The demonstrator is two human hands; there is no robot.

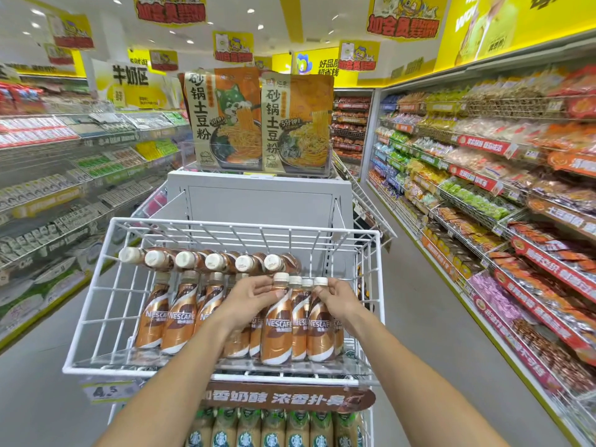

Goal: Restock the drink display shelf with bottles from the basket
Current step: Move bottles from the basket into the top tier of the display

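Note:
A white wire display shelf [96, 304] at the end of an aisle holds several brown Nescafe coffee bottles with cream caps. Some stand upright in front; a row [209, 261] lies on its side behind them. My left hand [248, 301] grips the neck of an upright front bottle [278, 330]. My right hand [338, 301] pinches the cap and neck of the neighbouring upright bottle [320, 330] at the right end. The left part of the shelf floor is bare. No basket is in view.
Below hangs a brown banner [290, 398] over a row of green-labelled Starbucks bottles [274, 430]. A price tag [106, 391] reads 4.5. Noodle packs [258, 121] stand on the grey unit above. Stocked shelves line both aisles.

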